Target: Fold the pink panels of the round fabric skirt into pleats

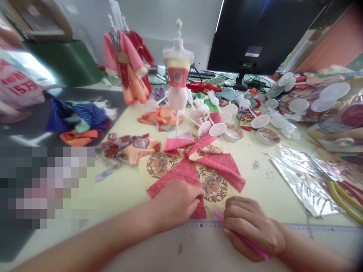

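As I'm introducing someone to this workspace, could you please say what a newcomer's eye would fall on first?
Probably the pink-and-cream floral garment spread on the tabletop, the left hand on it and the right hand beside it, gripping a slim pink stick. Just behind stands a white mannequin wearing a pink-and-cream band; farther back, to its left, is a pink-and-orange robe.

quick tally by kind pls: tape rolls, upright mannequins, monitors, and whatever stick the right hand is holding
Tape rolls: 2
Upright mannequins: 3
Monitor: 1
Pink stick in the right hand: 1
Total: 7
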The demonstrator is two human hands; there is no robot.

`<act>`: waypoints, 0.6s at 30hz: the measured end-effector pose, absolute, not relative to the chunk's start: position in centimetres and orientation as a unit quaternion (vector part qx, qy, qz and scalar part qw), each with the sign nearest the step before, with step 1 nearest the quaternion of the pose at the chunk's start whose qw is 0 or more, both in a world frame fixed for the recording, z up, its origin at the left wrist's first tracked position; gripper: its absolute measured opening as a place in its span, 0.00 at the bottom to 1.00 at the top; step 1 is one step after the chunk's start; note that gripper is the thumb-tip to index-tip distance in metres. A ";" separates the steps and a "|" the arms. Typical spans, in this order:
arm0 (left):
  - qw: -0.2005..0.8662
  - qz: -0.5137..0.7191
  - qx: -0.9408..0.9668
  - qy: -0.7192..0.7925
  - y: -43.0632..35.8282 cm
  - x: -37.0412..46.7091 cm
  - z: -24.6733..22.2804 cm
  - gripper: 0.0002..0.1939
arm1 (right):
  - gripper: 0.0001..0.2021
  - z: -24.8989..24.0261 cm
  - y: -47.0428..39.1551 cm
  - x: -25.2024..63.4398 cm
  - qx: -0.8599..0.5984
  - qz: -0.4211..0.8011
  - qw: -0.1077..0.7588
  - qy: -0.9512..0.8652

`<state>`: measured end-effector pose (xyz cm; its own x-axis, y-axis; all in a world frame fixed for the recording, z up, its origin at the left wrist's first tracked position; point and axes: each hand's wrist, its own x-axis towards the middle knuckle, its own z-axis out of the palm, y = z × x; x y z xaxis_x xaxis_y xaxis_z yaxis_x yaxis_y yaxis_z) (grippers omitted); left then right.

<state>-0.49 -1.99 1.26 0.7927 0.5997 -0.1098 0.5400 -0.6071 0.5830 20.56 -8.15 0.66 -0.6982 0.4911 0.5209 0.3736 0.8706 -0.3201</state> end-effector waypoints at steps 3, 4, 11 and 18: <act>0.298 0.045 0.899 0.318 -2.0 -0.6 1.1 0.08 | 0.07 0.6 -8.1 20.5 -0.236 0.092 0.305 -0.918; 0.295 0.043 0.900 0.318 -2.1 -0.6 1.0 0.08 | 0.07 0.6 -8.0 20.5 -0.236 0.092 0.304 -0.919; 0.286 0.041 0.903 0.318 -2.3 -0.8 0.8 0.08 | 0.07 0.5 -8.1 20.5 -0.243 0.089 0.301 -0.918; 0.281 0.043 0.905 0.316 -2.3 -0.8 0.7 0.09 | 0.09 0.9 -8.2 20.5 -0.238 0.087 0.328 -0.910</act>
